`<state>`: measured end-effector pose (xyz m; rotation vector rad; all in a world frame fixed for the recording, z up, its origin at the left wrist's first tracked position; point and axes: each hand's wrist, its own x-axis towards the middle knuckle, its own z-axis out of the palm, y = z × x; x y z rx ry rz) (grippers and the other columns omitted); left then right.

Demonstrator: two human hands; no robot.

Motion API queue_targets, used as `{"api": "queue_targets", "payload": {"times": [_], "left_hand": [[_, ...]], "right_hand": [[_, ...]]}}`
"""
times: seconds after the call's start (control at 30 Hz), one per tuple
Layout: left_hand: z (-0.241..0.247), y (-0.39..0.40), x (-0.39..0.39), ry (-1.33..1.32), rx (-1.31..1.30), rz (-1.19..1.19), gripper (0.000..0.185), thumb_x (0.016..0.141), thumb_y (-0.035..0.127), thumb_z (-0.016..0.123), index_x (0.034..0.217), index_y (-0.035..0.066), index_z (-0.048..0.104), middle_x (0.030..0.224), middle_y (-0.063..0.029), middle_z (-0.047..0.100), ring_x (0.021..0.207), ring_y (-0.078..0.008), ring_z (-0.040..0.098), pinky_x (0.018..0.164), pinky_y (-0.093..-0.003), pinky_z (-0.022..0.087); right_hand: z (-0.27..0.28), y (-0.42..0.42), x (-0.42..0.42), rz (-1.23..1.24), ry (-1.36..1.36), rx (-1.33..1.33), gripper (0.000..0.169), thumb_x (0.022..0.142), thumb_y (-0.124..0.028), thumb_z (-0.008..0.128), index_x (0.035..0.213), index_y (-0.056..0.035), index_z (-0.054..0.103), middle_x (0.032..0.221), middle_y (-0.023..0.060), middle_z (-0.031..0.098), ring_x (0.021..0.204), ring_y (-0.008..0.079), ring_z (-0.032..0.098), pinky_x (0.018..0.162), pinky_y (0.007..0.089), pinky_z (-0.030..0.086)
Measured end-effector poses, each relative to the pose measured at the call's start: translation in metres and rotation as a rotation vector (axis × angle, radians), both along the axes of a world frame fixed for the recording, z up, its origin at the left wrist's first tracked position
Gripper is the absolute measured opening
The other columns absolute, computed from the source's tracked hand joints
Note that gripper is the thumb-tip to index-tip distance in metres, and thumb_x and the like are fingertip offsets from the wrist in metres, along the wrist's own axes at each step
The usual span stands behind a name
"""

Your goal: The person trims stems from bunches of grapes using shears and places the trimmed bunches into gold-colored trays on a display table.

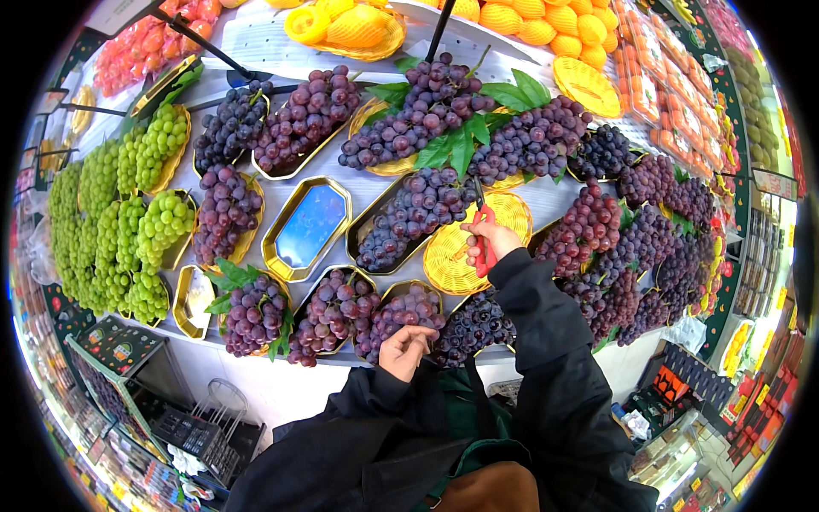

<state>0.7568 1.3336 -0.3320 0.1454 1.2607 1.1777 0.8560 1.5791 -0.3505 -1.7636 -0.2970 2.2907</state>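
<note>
My right hand [491, 242] grips red-handled snips [484, 221] over a round yellow wicker basket [448, 256]. Their dark blades point away from me and reach the edge of a purple grape bunch [416, 211], which lies in a black-and-gold tray [361, 233]. Close to my body, my left hand [404, 352] is at a reddish-purple bunch [409, 313] by the stand's front edge. Its fingers are curled with the tips near the grapes; whether they pinch anything is hidden. A dark grape bunch [477, 326] sits just right of that hand.
A gold-rimmed tray [307, 227] and a smaller gold tray [194, 301] hold no fruit. Green grapes [109, 217] fill the left side, more purple grapes [640, 249] the right. Thin black posts [441, 29] rise at the back. A black crate [198, 441] stands low at left.
</note>
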Motion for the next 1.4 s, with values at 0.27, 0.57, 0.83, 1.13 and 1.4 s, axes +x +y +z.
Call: {"api": "queue_targets", "payload": {"times": [0.27, 0.57, 0.83, 1.13, 1.4], "left_hand": [[0.001, 0.002, -0.001, 0.007, -0.026, 0.006, 0.018, 0.091, 0.006, 0.048, 0.102, 0.001, 0.062, 0.072, 0.0032, 0.055, 0.053, 0.0006, 0.04, 0.048, -0.0144, 0.029], [-0.003, 0.001, -0.002, 0.004, -0.029, 0.023, 0.018, 0.091, 0.005, 0.049, 0.103, 0.002, 0.062, 0.071, 0.0028, 0.056, 0.052, 0.0005, 0.04, 0.048, -0.0144, 0.029], [-0.004, 0.0, -0.002, 0.024, -0.024, -0.005, 0.018, 0.091, 0.006, 0.049, 0.102, 0.002, 0.062, 0.071, 0.003, 0.056, 0.053, 0.0, 0.041, 0.048, -0.015, 0.031], [-0.005, -0.001, -0.001, 0.04, -0.026, -0.012, 0.018, 0.091, 0.006, 0.048, 0.102, 0.002, 0.062, 0.072, 0.0031, 0.055, 0.055, -0.0002, 0.042, 0.05, -0.0154, 0.032], [-0.008, -0.002, -0.001, 0.04, -0.053, -0.011, 0.018, 0.091, 0.006, 0.049, 0.102, 0.002, 0.062, 0.072, 0.0031, 0.055, 0.057, -0.0006, 0.043, 0.051, -0.0155, 0.033]], "right_hand": [[-0.001, -0.001, 0.003, -0.046, 0.039, -0.054, 0.011, 0.083, -0.007, 0.06, 0.087, -0.002, 0.051, 0.064, 0.0045, 0.048, 0.047, 0.0137, 0.04, 0.046, 0.032, 0.035], [0.009, -0.004, 0.013, 0.048, 0.167, -0.057, 0.043, 0.09, -0.014, 0.045, 0.129, 0.0034, 0.038, 0.074, 0.0002, 0.044, 0.06, 0.0102, 0.039, 0.056, 0.0266, 0.035], [0.019, -0.004, 0.011, -0.022, 0.18, -0.08, 0.048, 0.089, -0.019, 0.047, 0.13, 0.0038, 0.037, 0.079, 0.0031, 0.046, 0.064, 0.0133, 0.042, 0.062, 0.0291, 0.038], [0.012, 0.0, 0.013, -0.042, 0.184, -0.07, 0.047, 0.088, -0.018, 0.049, 0.128, 0.0042, 0.039, 0.08, 0.0039, 0.046, 0.064, 0.0138, 0.043, 0.063, 0.0311, 0.04], [0.005, 0.006, 0.02, -0.074, 0.285, -0.115, 0.044, 0.088, -0.018, 0.049, 0.126, 0.0034, 0.042, 0.082, 0.0054, 0.048, 0.064, 0.014, 0.046, 0.064, 0.0335, 0.042]]}}
